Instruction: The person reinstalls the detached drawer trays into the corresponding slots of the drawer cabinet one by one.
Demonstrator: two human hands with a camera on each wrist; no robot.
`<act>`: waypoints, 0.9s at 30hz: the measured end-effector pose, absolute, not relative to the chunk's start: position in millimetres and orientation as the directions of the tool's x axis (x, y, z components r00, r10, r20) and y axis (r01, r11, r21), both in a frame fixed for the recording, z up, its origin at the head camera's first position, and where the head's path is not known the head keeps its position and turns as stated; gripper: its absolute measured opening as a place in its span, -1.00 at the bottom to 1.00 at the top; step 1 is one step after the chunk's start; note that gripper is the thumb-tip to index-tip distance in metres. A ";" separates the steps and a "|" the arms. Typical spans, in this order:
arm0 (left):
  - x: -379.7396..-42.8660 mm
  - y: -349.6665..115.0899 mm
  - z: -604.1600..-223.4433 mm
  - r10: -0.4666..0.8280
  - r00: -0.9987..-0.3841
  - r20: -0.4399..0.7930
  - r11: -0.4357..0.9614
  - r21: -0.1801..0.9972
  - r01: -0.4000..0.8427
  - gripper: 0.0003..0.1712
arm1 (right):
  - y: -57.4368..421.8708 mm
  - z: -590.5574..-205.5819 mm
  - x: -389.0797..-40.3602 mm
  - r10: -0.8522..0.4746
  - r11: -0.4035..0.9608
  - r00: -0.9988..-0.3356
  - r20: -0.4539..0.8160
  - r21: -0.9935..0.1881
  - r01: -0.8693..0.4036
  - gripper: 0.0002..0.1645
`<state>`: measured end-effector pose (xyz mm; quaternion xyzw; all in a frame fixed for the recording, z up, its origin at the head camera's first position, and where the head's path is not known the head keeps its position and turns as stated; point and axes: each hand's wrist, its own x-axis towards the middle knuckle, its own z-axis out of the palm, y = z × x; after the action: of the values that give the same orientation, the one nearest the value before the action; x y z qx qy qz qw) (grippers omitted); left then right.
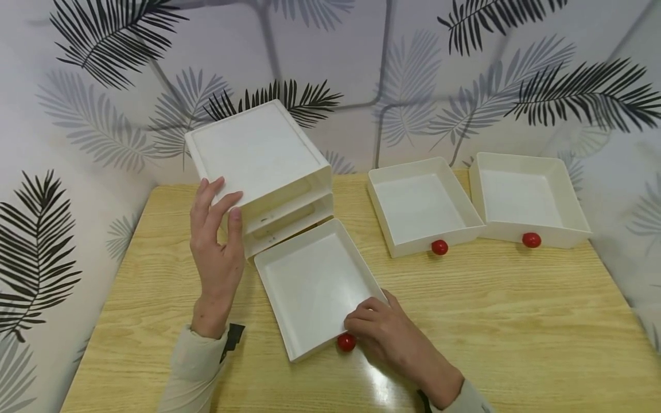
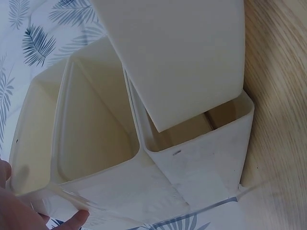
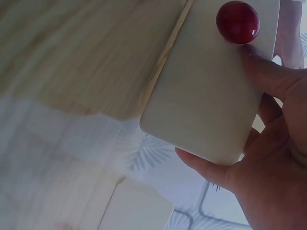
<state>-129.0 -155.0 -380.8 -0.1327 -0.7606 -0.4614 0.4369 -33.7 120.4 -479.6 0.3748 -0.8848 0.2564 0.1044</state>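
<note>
On the wood-grain table [image 1: 516, 321], toward the back left, stands a white cabinet [image 1: 258, 149] with three stacked compartments, its front set at a slant to me. My left hand [image 1: 217, 252] is at the cabinet's upper left front corner: fingers spread over the edge of the top panel, thumb lower down, touching without wrapping round anything. My right hand [image 1: 389, 332] grasps the first white drawer [image 1: 315, 292] by its near right corner; the right wrist view shows the thumb on the outer front face, just beside the red knob [image 1: 346, 342], and another finger along the side wall. The first white drawer is directly in front of the cabinet, knob end toward me, back end at the mouth of the lowest compartment [image 2: 204, 136] (how far in, if at all, I cannot tell from these views). Top compartment [image 2: 36, 129] and middle compartment [image 2: 96, 124] open to the front. To the right, near the table's back edge, sit the second drawer [image 1: 418, 201] and third drawer [image 1: 521, 198], both upright, each with its own knob on the near face; their neighbouring corners meet or nearly so, contact not resolvable. Pale sleeves [image 1: 198, 355] on both forearms; black strap [image 1: 233, 338] at the left wrist. Behind everything, a pale backdrop [image 1: 330, 57] printed with leaves.
</note>
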 end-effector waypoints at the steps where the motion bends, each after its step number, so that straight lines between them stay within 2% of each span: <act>1: -129.1 -154.7 -380.7 -0.203 -0.583 0.786 0.538 0.587 0.605 -0.80 | 120.3 -479.7 -34.6 -0.611 0.584 -0.697 0.375 -0.380 -0.717 -0.76; 10: -127.9 -154.9 -381.4 -0.221 -0.601 0.768 0.533 0.612 0.585 -0.80 | 118.1 -478.9 -41.5 -0.633 0.571 -0.675 0.378 -0.361 -0.738 -0.79; 17: -127.4 -154.4 -380.7 -0.217 -0.611 0.761 0.537 0.616 0.577 -0.80 | 118.2 -476.0 -47.3 -0.641 0.574 -0.700 0.314 -0.409 -0.709 -0.79; 27: -129.5 -151.5 -379.3 -0.210 -0.609 0.765 0.531 0.612 0.586 -0.80 | 116.2 -473.7 -57.9 -0.594 0.564 -0.739 0.318 -0.490 -0.664 -0.87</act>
<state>-129.5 -151.5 -379.3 -0.1229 -0.7651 -0.4683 0.4245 -57.9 116.2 -473.7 0.3565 -0.8824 0.3014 0.0584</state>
